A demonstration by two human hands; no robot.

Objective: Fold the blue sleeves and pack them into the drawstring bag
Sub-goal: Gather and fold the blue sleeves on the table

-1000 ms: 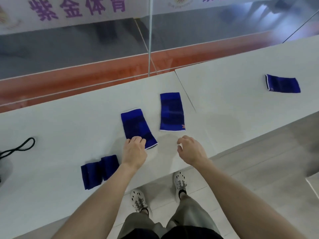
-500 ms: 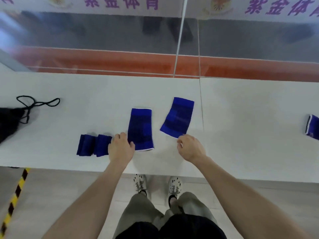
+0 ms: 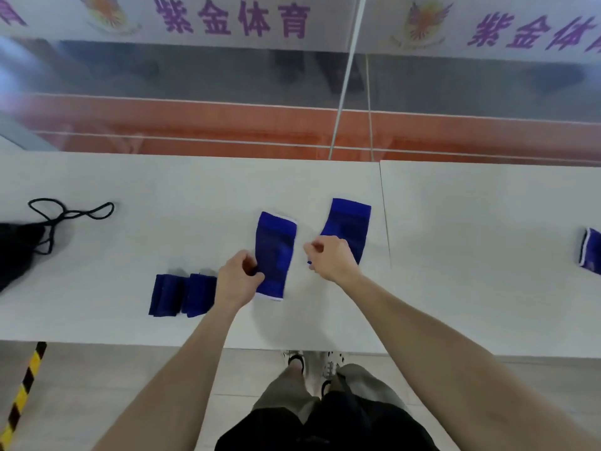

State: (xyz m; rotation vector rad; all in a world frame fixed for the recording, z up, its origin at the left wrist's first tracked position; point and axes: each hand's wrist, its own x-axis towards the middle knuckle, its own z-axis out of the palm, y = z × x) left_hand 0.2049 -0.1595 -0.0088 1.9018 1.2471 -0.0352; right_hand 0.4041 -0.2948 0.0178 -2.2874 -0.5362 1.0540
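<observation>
On the white table (image 3: 130, 314) a flat blue sleeve (image 3: 276, 252) lies lengthwise in front of me. My left hand (image 3: 239, 279) pinches its left edge between thumb and fingers. A second flat blue sleeve (image 3: 349, 222) lies just to the right, tilted, and my right hand (image 3: 331, 257) hovers over its near end with curled fingers and nothing visible between them. Two folded blue sleeves (image 3: 182, 294) sit side by side left of my left hand. The black drawstring bag (image 3: 16, 255) lies at the far left edge, its cord (image 3: 70, 211) looped on the table.
Another blue sleeve (image 3: 590, 252) lies at the far right on the adjoining table, past the seam (image 3: 385, 222). A glass barrier (image 3: 341, 125) rises behind the tables. Yellow-black tape (image 3: 22, 392) marks the floor at lower left.
My view has settled square to the table. My left hand moved right and took hold of the middle sleeve's left edge. My right hand moved up over the right sleeve's near end.
</observation>
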